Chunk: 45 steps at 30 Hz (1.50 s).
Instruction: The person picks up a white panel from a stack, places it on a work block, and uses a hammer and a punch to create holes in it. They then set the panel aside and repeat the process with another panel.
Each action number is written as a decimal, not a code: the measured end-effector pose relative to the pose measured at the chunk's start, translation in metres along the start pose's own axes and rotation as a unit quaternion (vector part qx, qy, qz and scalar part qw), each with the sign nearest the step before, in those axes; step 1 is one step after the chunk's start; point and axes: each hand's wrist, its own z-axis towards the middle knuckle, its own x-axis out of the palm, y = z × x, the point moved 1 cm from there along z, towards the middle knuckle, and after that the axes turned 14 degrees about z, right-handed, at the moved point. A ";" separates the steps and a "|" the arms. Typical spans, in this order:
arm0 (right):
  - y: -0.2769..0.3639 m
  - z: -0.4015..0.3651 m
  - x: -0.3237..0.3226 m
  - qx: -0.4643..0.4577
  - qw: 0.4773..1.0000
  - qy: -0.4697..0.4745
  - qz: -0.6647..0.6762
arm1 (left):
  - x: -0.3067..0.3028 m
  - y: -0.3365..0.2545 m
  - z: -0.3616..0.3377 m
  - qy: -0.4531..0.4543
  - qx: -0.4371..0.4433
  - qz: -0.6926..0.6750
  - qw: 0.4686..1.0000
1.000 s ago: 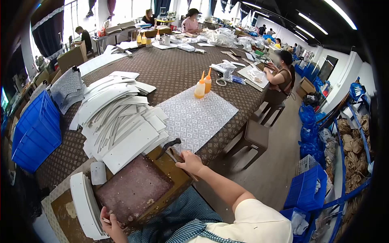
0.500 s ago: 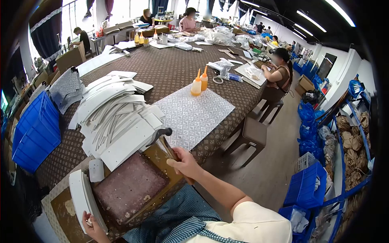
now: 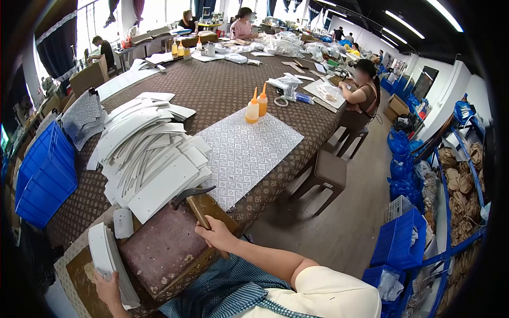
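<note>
My right hand (image 3: 214, 236) grips the wooden handle of a hammer (image 3: 192, 199), whose dark metal head hangs over the far edge of a reddish-brown pad (image 3: 161, 249) set in a wooden block. My left hand (image 3: 108, 290) holds the lower end of a stack of curved white pieces (image 3: 108, 262) standing on edge at the pad's left side. A small white rounded piece (image 3: 123, 222) lies just beyond the pad. A big heap of flat white cut pieces (image 3: 146, 148) lies farther out on the brown patterned table (image 3: 222, 90).
A grey patterned sheet (image 3: 246, 151) with two orange-capped glue bottles (image 3: 256, 107) lies right of the heap. Blue crates (image 3: 45, 175) sit at the left edge. A brown stool (image 3: 328, 169) stands beside the table. A person (image 3: 363, 98) sits working at the right side; others sit farther back.
My right hand has drawn the hammer left and toward me, over the pad's far edge. My left hand has slid lower along the white stack.
</note>
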 end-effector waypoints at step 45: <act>0.028 -0.037 -0.026 -0.021 0.999 -0.019 0.042 | -0.047 -0.131 -0.056 0.070 0.408 -0.207 0.887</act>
